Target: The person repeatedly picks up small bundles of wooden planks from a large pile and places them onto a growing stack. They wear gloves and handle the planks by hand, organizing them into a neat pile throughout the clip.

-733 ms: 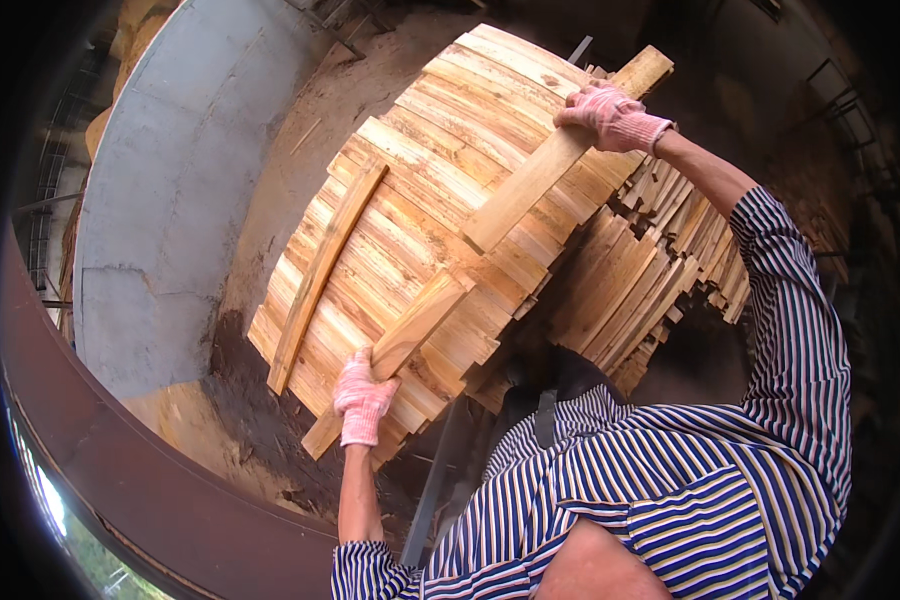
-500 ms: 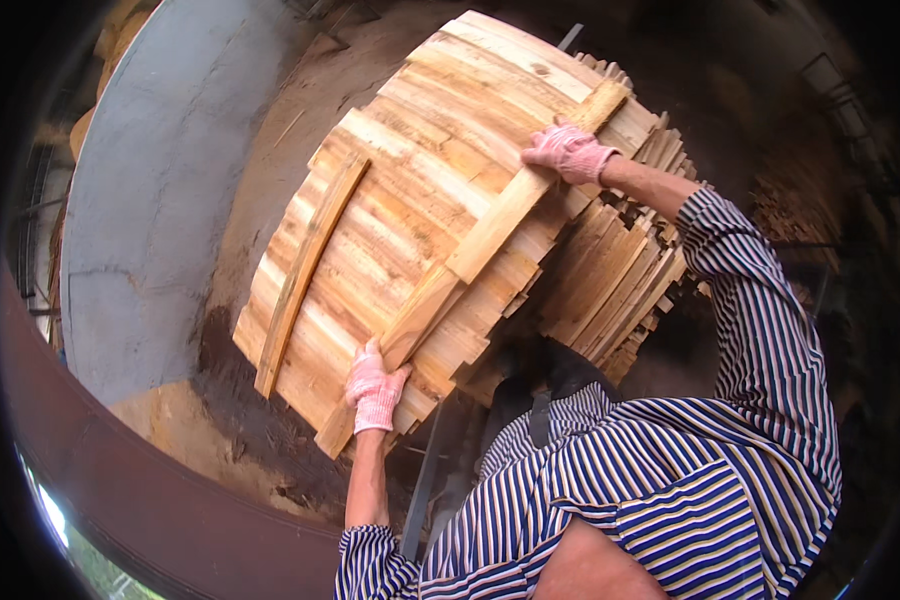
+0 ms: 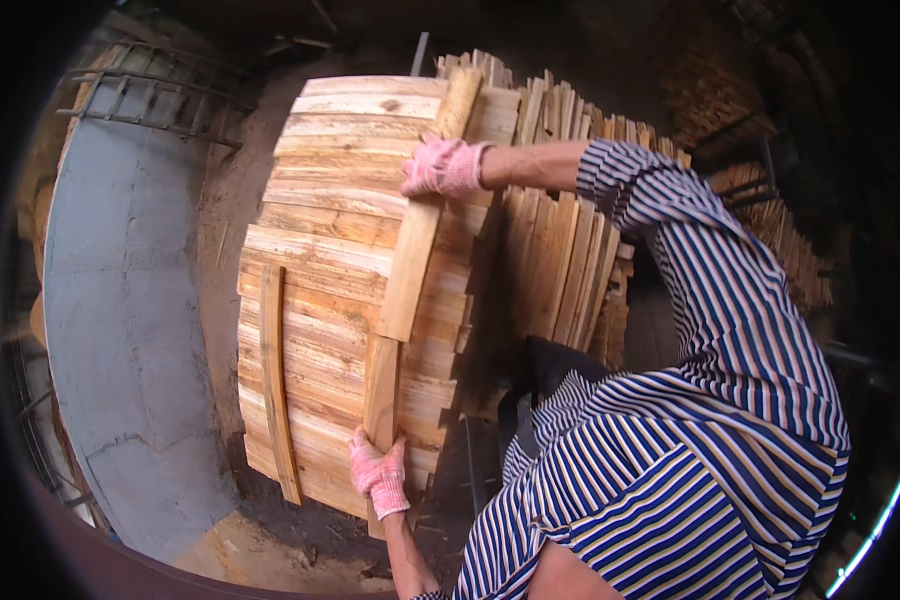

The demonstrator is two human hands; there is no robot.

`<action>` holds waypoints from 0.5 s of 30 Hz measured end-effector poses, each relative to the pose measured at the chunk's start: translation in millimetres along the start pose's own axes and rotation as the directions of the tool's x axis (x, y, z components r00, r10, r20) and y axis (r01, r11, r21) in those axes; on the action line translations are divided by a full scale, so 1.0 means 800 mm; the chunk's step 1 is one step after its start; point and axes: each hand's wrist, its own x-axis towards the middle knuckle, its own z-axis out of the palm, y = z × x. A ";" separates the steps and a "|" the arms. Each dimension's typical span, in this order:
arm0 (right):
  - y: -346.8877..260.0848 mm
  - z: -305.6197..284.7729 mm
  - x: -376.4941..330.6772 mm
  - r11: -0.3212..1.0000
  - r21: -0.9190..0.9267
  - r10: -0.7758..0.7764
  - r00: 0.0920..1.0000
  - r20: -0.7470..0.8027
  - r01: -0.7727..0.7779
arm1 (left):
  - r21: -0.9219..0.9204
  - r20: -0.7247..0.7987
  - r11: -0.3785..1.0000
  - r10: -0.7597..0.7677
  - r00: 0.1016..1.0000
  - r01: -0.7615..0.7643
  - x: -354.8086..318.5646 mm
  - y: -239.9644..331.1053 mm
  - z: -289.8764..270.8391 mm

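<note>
Both of my hands wear pink knit gloves and are on wooden strips laid across a stack of pale boards (image 3: pixel 320 240). My left hand (image 3: pixel 378 475) is at the near end, with thumb and fingers around the lower strip (image 3: pixel 381 380). Farther off, my right hand (image 3: pixel 440 166) is closed over the upper strip (image 3: pixel 413 270). The two strips meet end to end, roughly in line, near the stack's right side. A third, thinner strip (image 3: pixel 274 370) lies across the boards at the left, touched by neither hand.
Another stack of upright-looking boards (image 3: pixel 555 265) stands right of mine, close to my legs. A grey wall panel (image 3: pixel 135 300) rises at the left, with a ladder-like metal frame (image 3: pixel 160 95) at its top. More piled wood (image 3: pixel 770 220) lies at the far right.
My view has turned, so the stack now appears more upright and farther left. Both hands keep their hold on the strips, which lie in much the same place on the boards.
</note>
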 end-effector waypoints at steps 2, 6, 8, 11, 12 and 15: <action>-0.007 -0.029 -0.007 1.000 -0.028 0.000 0.994 0.106 0.003 | -0.034 -0.005 0.999 0.005 1.000 -0.005 -0.003 0.002 0.001; -0.012 0.023 -0.006 1.000 -0.019 0.000 1.000 0.017 0.000 | -0.016 0.036 0.997 0.070 0.997 -0.069 0.024 -0.010 0.030; -0.016 0.018 0.001 1.000 0.016 0.027 0.999 0.029 -0.027 | -0.019 0.006 0.993 0.120 0.993 -0.120 0.029 -0.023 0.040; 0.004 0.072 -0.031 0.925 0.261 0.344 0.903 -0.259 -0.278 | -0.043 -0.071 0.971 0.230 0.971 -0.234 0.021 -0.001 0.035; 0.021 0.081 -0.043 0.871 0.353 0.444 0.855 -0.270 -0.341 | 0.007 -0.210 0.937 0.342 0.916 -0.348 0.008 0.005 0.039; 0.013 0.072 -0.153 0.546 0.569 0.806 0.570 -0.157 -0.615 | -0.139 -0.408 0.742 0.561 0.721 -0.656 -0.034 0.040 0.063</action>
